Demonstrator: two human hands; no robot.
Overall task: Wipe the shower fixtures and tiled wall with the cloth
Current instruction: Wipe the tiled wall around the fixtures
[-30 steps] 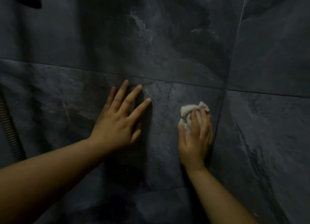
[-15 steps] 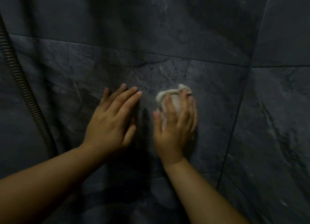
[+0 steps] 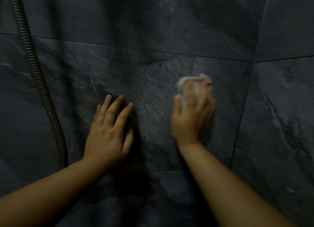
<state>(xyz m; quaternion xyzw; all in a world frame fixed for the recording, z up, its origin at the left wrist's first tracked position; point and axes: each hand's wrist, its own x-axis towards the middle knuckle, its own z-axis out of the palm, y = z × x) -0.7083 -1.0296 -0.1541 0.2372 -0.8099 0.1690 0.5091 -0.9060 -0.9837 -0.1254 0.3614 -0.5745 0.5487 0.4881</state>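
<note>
A dark grey stone-look tiled wall [image 3: 153, 65] fills the view. My right hand [image 3: 193, 114] presses a small white cloth [image 3: 186, 82] flat against the wall, right of centre; hand and cloth are blurred by motion, and most of the cloth is hidden under my fingers. My left hand [image 3: 108, 131] lies flat on the wall to the left, fingers slightly spread, holding nothing. The two hands are about a hand's width apart.
A ribbed metal shower hose [image 3: 39, 80] hangs down the wall at the left, close beside my left forearm. A wall corner [image 3: 244, 97] runs down on the right, with a second tiled wall [image 3: 282, 124] beyond it.
My right hand has swept the cloth to the right, away from my left hand. My left hand stays planted on the wall. The view has shifted left, showing more of the hose.
</note>
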